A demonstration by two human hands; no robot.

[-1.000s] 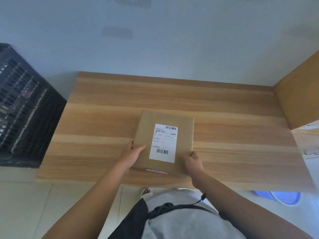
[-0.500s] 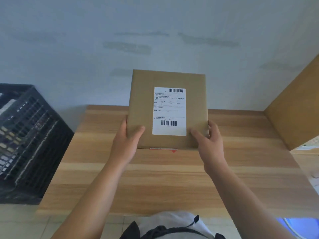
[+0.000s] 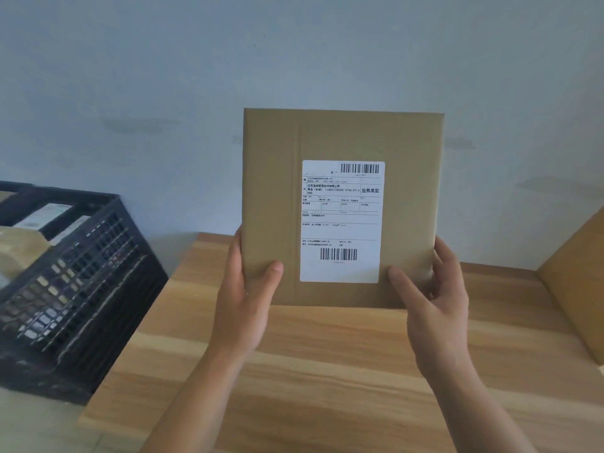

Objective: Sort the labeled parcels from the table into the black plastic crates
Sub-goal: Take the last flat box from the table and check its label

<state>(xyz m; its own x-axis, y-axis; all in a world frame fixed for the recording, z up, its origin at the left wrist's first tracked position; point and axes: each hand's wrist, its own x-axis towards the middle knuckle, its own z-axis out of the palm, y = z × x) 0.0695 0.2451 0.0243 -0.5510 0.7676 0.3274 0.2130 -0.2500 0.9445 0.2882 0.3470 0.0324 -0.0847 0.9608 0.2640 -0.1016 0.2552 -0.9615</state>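
A flat brown cardboard parcel (image 3: 277,197) with a white shipping label (image 3: 341,220) is held upright above the wooden table (image 3: 327,371), label facing me. My left hand (image 3: 246,299) grips its lower left edge, thumb on the front. My right hand (image 3: 431,302) grips the lower right edge. A black plastic crate (image 3: 81,289) stands to the left of the table, with labeled parcels lying inside it.
A pale blue wall rises behind the table. A wooden side panel (image 3: 575,282) stands at the table's right end. Inside the crate lies a roll of tan tape (image 3: 19,250) beside the parcels.
Both hands have lifted the parcel from flat on the table to upright in front of me. The view has tilted upward, so the crate now shows its open top.
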